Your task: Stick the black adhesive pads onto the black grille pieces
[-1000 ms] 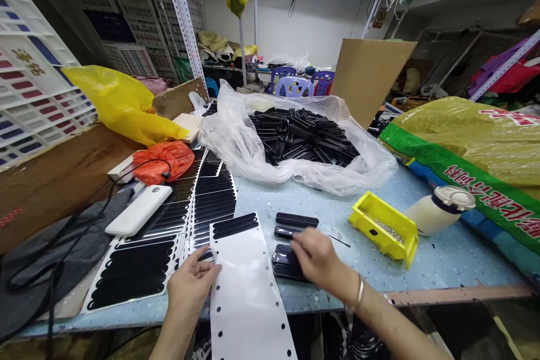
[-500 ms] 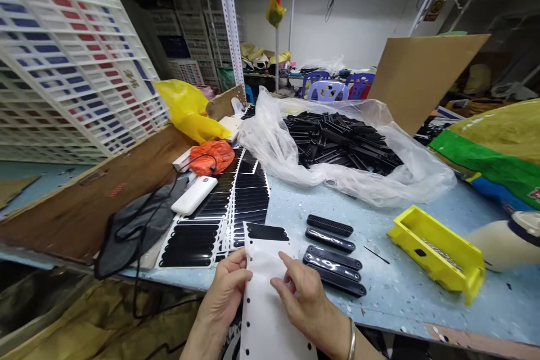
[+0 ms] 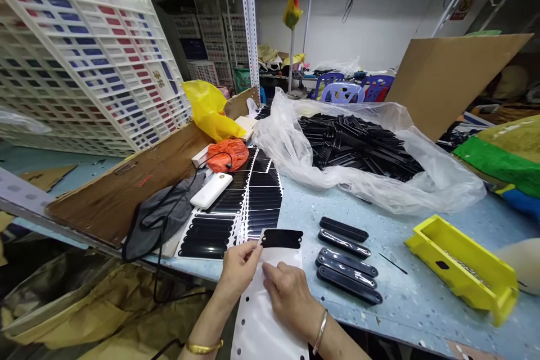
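Note:
A white backing strip (image 3: 270, 315) with punched holes hangs over the table's front edge, with one black oblong sticker (image 3: 281, 238) left at its far end. My left hand (image 3: 238, 268) pinches the strip's left edge just below that sticker. My right hand (image 3: 289, 296) lies on the strip's middle, fingers curled, forefinger pointing toward the sticker. Right of the strip lie several black oblong plastic parts (image 3: 346, 259) in a row on the blue table (image 3: 392, 292).
Sheets of black stickers (image 3: 248, 202) lie left of the strip, with a white power bank (image 3: 211, 190) and orange bag (image 3: 228, 153). A clear bag of black parts (image 3: 358, 146) sits behind. A yellow bin (image 3: 464, 267) stands right. White crates (image 3: 84, 67) lean at left.
My right hand left the black parts and came onto the strip. The view swung left and the strip was drawn toward me; both hands now sit near the last sticker.

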`<action>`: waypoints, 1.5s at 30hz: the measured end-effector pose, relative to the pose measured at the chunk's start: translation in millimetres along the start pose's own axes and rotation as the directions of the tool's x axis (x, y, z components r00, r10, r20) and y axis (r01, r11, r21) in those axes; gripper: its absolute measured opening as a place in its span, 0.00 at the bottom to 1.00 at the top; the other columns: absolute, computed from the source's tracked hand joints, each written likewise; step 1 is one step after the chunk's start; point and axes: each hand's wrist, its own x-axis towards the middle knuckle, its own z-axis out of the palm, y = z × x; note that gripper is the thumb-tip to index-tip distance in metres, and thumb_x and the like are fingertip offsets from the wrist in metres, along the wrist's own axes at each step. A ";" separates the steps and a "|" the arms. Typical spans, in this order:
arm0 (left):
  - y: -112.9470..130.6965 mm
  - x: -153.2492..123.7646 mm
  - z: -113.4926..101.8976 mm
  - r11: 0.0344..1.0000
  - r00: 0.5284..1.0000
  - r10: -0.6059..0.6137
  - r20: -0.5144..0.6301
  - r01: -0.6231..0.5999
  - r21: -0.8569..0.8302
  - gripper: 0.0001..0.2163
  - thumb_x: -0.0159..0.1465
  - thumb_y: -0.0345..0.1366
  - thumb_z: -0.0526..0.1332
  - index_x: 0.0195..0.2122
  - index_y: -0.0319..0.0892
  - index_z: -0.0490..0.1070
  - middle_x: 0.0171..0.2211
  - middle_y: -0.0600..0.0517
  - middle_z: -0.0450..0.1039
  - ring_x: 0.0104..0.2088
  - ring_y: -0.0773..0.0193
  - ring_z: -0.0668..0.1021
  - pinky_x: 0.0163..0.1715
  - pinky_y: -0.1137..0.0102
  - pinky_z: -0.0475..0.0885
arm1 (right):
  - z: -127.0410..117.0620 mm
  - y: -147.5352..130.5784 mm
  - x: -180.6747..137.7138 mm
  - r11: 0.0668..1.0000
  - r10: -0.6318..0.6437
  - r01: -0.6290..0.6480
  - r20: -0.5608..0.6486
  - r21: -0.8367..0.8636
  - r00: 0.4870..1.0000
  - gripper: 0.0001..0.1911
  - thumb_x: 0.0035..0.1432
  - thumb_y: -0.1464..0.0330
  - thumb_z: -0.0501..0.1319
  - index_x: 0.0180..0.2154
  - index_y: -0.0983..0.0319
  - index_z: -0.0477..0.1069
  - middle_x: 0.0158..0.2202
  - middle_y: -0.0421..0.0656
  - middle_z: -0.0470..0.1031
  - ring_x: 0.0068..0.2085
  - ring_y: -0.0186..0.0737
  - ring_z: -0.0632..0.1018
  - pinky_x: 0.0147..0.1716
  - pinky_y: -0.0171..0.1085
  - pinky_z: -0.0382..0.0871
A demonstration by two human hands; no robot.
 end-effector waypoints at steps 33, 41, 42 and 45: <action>19.7 -4.0 18.9 0.763 0.953 -0.205 0.223 0.298 -0.573 0.13 0.46 0.38 0.73 0.17 0.37 0.71 0.17 0.56 0.63 0.20 0.73 0.63 0.20 0.76 0.58 | -21.0 0.3 31.1 0.441 0.540 -0.264 -0.019 0.858 0.841 0.14 0.46 0.65 0.66 0.36 0.65 0.77 0.23 0.41 0.74 0.23 0.36 0.73 0.21 0.33 0.69; 19.0 -5.3 27.3 0.771 0.951 -0.184 0.247 0.296 -0.564 0.11 0.47 0.36 0.72 0.18 0.37 0.72 0.17 0.56 0.65 0.21 0.71 0.65 0.23 0.76 0.60 | -40.8 -2.8 26.5 0.640 0.383 -0.170 -0.118 0.749 0.916 0.07 0.47 0.66 0.65 0.28 0.62 0.80 0.21 0.39 0.69 0.23 0.34 0.69 0.22 0.32 0.65; 19.4 -5.8 28.9 0.772 0.948 -0.183 0.258 0.302 -0.560 0.11 0.47 0.36 0.71 0.18 0.37 0.72 0.17 0.56 0.65 0.21 0.71 0.66 0.23 0.75 0.61 | -42.9 -1.6 26.6 0.614 0.394 -0.186 -0.094 0.767 0.914 0.08 0.47 0.65 0.66 0.28 0.63 0.80 0.20 0.39 0.69 0.23 0.33 0.69 0.22 0.32 0.65; 20.2 -6.6 32.6 0.764 0.932 -0.180 0.316 0.335 -0.552 0.11 0.48 0.37 0.70 0.19 0.37 0.71 0.17 0.55 0.67 0.20 0.70 0.67 0.23 0.74 0.62 | -45.0 5.0 27.5 0.445 0.459 -0.257 0.027 0.858 0.888 0.14 0.50 0.59 0.65 0.26 0.64 0.79 0.19 0.41 0.72 0.22 0.34 0.72 0.22 0.33 0.68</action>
